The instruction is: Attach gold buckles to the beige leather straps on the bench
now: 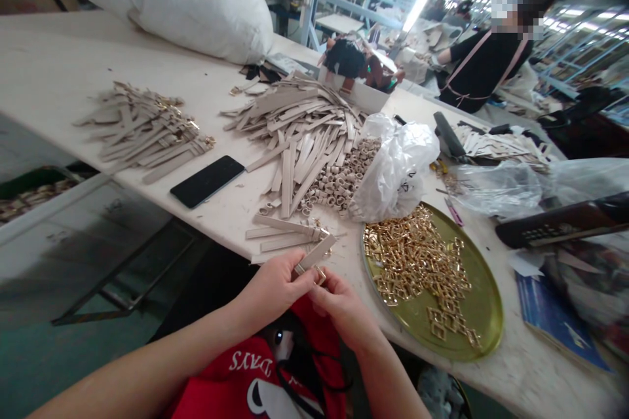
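Note:
My left hand [281,285] pinches a beige strap [317,252] close to the table's front edge. On the strap's near end sits a gold buckle [320,275], which the fingers of my right hand [339,301] grip. Just beyond my hands lie a few beige straps [280,236], some with gold buckles. To the right, a round gold tray [479,288] carries a heap of gold buckles [417,255]. Small beige loops [339,183] are piled behind my hands, beside a big heap of loose straps [299,118].
A black phone [208,181] lies left of the straps, near a pile of buckled straps [147,127]. A clear plastic bag [398,170] stands behind the tray. A white sack [187,0] fills the back left. Across the room a person [484,69] works.

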`<state>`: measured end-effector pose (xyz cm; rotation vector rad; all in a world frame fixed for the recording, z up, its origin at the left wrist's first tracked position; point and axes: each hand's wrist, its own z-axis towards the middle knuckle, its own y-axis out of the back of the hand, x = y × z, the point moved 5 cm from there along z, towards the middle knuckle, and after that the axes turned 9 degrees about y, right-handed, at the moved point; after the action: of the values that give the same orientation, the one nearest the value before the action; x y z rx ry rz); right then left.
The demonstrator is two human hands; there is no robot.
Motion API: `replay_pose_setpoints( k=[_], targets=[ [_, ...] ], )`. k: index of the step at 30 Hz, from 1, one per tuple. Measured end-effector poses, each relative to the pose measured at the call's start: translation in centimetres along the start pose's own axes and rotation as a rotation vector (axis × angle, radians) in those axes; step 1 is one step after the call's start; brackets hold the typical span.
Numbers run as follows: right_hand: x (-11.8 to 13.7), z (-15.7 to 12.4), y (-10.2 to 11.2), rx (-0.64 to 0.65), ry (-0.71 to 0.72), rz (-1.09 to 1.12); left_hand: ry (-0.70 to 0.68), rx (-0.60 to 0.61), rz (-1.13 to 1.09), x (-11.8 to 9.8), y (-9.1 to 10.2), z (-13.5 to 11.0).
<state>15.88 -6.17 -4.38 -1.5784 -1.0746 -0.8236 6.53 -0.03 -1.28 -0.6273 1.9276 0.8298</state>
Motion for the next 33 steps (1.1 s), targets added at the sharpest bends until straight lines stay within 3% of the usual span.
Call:
replay_pose_setpoints(
  k=[4,8,11,15,19,25,28,33],
  targets=[
    [0.1,-0.1,0.5,-0.136,0.156,-0.193,-0.002,0.015,-0.008,0.1,-0.2,-0.2],
    [0.2,-0.8,0.8,-0.246,0.217,-0.227,0.028,0.039,-0.073,0.2,-0.3,-0.5],
    [0.1,-1.4,0.3,-0.183,0.190,-0.136,0.053,0.043,-0.122,0.4,-0.4,-1.0],
    [-0.7,-1.9,-1.1,-0.008,0.008,0.129,-0.007,0.011,-0.079,0.5,-0.4,-1.7],
    [-1.0,-2.1,-1.5,0.017,-0.009,0.231,-0.061,-0.001,0.042,0.3,-0.2,-2.2],
    [-0.6,-2.0,0.0,-0.205,0.188,-0.028,-0.067,0.064,0.060,0.1,-0.4,-2.5],
    [-0.5,-2.1,0.3,-0.233,0.238,-0.085,-0.061,0.116,-0.009,0.4,-0.6,-2.5],
    [-0.4,-1.6,1.2,-0.366,0.239,0.219,0.049,0.134,-0.009,1.7,-0.1,-3.0]
  ],
)
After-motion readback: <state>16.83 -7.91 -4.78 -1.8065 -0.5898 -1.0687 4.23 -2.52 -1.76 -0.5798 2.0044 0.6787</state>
